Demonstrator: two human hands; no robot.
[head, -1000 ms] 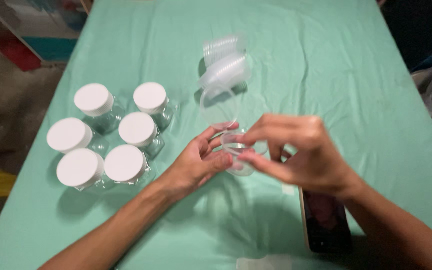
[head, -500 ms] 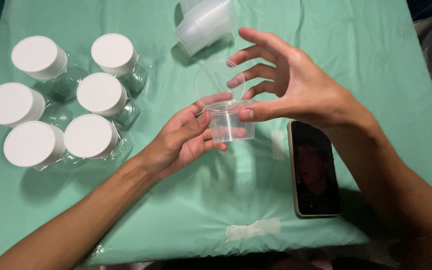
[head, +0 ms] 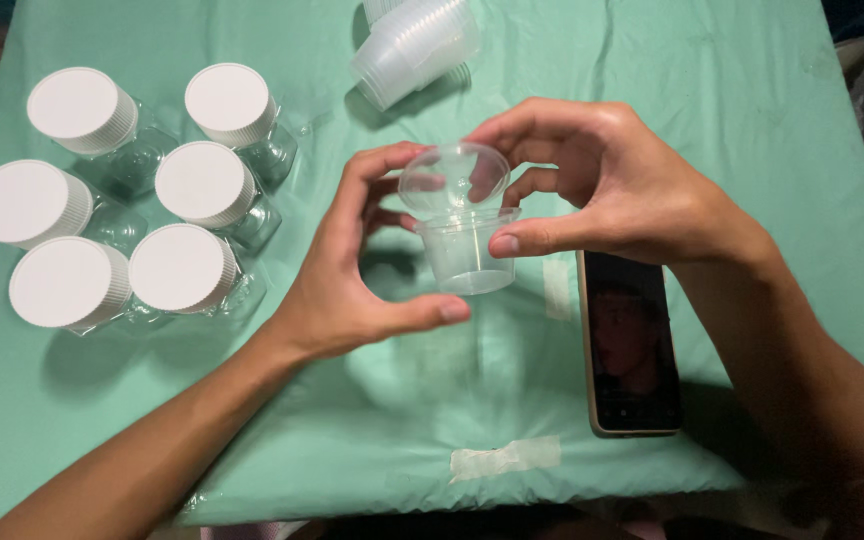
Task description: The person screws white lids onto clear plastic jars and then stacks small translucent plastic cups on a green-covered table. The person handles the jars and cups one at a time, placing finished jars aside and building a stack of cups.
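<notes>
A small clear plastic cup (head: 467, 250) with a hinged clear lid (head: 453, 178) standing open is held above the green tablecloth (head: 712, 120). My right hand (head: 612, 185) pinches the cup's rim with thumb and fingers. My left hand (head: 357, 270) curls around the cup from the left, fingertips at the lid and thumb just under the cup's base.
Several clear jars with white screw caps (head: 182, 270) stand grouped at the left. A stack of clear cups (head: 417, 45) lies on its side at the top. A dark phone (head: 634, 345) lies face up at the right. A strip of tape (head: 505, 458) marks the front edge.
The cup has been lifted closer to the camera. My right hand, spread open half a second ago, now pinches the rim, and the lid stands open.
</notes>
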